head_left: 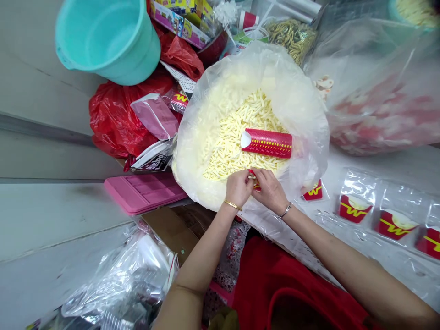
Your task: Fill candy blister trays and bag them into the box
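Over the near edge of a plastic-lined basin (192, 137), my left hand (239, 189) and my right hand (271, 190) meet with fingers closed on a small red fries carton (252, 173). Most of the carton is hidden by my fingers, and a pale piece shows at its opening. Loose cream-coloured toy-like fry sticks (227, 151) fill the basin just beyond. A nested stack of red cartons (267, 143) with yellow marks lies on its side on the sticks.
Right of the basin lie clear packs with filled red cartons (355, 208) and a large clear bag (378, 114) of red and white pieces. At left are a turquoise bucket (106, 41), red plastic bags (117, 119), a pink tray (144, 192) and clear plastic packaging (123, 279).
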`<state>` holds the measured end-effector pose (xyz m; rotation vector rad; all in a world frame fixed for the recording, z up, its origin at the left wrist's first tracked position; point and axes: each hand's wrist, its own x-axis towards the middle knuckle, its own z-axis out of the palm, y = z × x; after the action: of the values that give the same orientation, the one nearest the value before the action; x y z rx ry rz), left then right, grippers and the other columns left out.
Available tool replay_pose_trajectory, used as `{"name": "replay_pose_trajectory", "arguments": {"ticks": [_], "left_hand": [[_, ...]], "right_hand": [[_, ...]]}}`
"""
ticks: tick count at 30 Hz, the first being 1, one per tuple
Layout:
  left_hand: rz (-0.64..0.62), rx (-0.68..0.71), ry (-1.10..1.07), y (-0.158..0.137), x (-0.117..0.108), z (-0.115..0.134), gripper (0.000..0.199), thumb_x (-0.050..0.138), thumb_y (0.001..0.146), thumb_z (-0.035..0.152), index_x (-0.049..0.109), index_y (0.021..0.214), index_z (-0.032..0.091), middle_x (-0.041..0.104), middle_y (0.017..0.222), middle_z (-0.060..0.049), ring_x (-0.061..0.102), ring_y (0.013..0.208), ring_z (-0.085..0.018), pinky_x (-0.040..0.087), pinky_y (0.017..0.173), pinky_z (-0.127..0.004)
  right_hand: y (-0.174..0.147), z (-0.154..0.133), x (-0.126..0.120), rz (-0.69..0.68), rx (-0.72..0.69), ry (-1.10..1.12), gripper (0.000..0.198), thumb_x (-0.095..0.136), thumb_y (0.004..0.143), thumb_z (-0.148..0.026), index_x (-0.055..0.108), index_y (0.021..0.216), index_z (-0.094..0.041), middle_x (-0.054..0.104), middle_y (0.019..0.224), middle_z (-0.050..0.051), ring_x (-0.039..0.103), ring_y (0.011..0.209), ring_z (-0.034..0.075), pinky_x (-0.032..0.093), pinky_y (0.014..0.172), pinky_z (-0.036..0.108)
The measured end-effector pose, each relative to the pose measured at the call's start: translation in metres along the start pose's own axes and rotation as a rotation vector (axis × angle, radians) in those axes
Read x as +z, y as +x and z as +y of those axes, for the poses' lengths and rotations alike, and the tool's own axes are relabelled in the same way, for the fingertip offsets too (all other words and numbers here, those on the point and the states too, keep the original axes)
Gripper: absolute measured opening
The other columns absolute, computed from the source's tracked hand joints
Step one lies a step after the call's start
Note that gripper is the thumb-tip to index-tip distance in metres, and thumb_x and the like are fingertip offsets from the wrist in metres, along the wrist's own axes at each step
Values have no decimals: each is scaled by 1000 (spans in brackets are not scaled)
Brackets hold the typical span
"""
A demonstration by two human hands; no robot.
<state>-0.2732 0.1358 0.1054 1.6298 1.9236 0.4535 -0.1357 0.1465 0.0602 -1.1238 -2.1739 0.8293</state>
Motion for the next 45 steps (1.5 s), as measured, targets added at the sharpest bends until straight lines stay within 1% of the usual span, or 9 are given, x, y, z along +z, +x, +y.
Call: {"name": "replay_pose_trajectory", "arguments": {"ticks": [7,9,12,17,27,32,36,39,45], "left_hand": [[-224,115,-237,-1,2,6,16,52,86,25,66,81,20,66,78,-2,61,74,-17,44,70,-27],[-103,84,-275,9,-3,-1,16,52,87,29,65,91,20,65,77,-2,60,74,-17,45,71,-27],[169,50,39,32,-12,-16,26,57,84,30,60,107,18,62,94,-8,58,89,-22,43,81,-32],[157,54,388,57,-13,-47,19,51,83,20,61,99,18,58,101,-12,54,97,-26,40,87,-36],[358,-148,-547,46,-14,-76,10,57,79,26,58,85,18,55,73,2,50,64,-10,41,63,-21],[187,-7,-49,57,-18,-53,18,63,76,28,58,89,18,57,89,-5,53,75,-15,42,70,-26],[76,-64,281,58,-12,-47,8,60,72,16,52,71,19,55,82,-6,53,79,-20,40,70,-30],[116,-109,82,53,-14,-55,17,58,73,17,46,61,19,47,65,0,48,68,-16,37,64,-27],[35,-358,-825,31,-38,-52,27,73,63,32,55,77,18,50,60,5,38,50,-6,26,49,-21]], "right_hand": [[-7,16,3,55,-11,64,50,57,82,-21,44,129,-17,57,115,13,51,108,29,45,94,46],[-6,20,4,100,21,85,55,61,82,-28,41,132,-16,56,118,14,51,110,28,45,96,46],[-5,23,4,154,70,85,62,64,82,-38,38,135,-17,54,122,14,51,112,29,44,96,47],[-9,21,-1,131,82,81,63,62,83,-41,37,136,-16,55,121,16,51,111,30,45,95,49],[-8,22,0,130,106,95,64,63,82,-40,37,136,-17,54,123,15,51,113,31,44,96,49],[-11,21,1,122,106,71,64,65,81,-39,37,135,-16,53,123,15,51,112,31,44,96,48],[-11,19,-1,103,106,71,65,64,82,-39,37,135,-16,54,120,15,51,110,31,45,95,48],[-11,18,-3,94,106,77,64,63,82,-40,36,136,-17,54,118,15,52,109,31,45,94,48],[-6,15,-1,97,106,88,67,64,81,-38,34,137,-19,53,123,15,50,112,32,44,95,50]]}}
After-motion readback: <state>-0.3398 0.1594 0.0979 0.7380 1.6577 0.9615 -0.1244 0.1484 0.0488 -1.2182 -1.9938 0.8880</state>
